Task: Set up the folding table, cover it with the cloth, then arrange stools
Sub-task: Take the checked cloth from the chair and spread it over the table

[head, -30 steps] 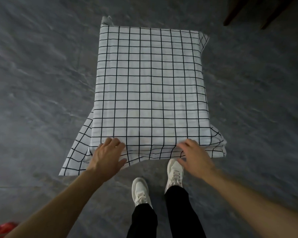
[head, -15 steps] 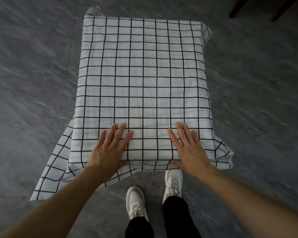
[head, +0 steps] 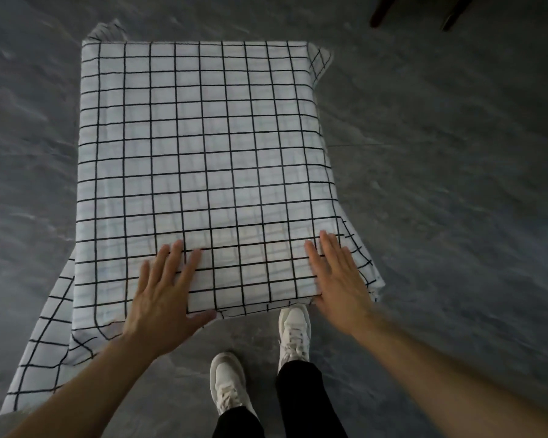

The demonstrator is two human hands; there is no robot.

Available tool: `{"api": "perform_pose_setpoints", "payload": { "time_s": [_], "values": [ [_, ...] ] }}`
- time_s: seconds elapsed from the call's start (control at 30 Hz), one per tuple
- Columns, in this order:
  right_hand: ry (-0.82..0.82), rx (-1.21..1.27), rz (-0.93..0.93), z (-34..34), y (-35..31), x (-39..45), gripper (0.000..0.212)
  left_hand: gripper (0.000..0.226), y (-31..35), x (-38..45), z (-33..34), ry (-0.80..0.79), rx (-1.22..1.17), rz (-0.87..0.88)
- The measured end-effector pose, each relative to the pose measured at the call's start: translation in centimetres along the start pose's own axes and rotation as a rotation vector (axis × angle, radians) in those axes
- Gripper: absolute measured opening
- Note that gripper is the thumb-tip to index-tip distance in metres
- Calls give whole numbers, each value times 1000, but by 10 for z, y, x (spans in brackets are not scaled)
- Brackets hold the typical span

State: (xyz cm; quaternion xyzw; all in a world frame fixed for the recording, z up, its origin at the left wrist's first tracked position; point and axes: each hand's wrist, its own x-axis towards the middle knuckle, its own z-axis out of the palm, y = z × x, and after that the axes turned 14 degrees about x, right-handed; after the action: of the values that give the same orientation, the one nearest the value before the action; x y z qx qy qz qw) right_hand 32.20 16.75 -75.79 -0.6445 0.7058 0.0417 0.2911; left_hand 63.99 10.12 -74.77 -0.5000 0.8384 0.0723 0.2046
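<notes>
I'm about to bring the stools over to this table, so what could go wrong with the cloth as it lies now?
1. The cloth hangs unevenly: its near-left corner droops far lower than the right, so it may slide that way once the left hand and right hand lift.
2. That low corner could catch on a stool or a shoe and drag the cloth off.
</notes>
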Motion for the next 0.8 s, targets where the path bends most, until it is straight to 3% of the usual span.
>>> {"api": "perform_pose_setpoints", "payload": {
  "time_s": [0.43,0.53,0.8],
  "values": [
    [194,483,303,-4,85,-43,81,74,179,67,-65,68,-61,354],
    [213,674,300,-5,101,-43,70,65,196,81,-67,86,-28,357],
    [215,814,306,-10,112,-38,53,63,207,82,-65,85,15,285]
  ]
}}
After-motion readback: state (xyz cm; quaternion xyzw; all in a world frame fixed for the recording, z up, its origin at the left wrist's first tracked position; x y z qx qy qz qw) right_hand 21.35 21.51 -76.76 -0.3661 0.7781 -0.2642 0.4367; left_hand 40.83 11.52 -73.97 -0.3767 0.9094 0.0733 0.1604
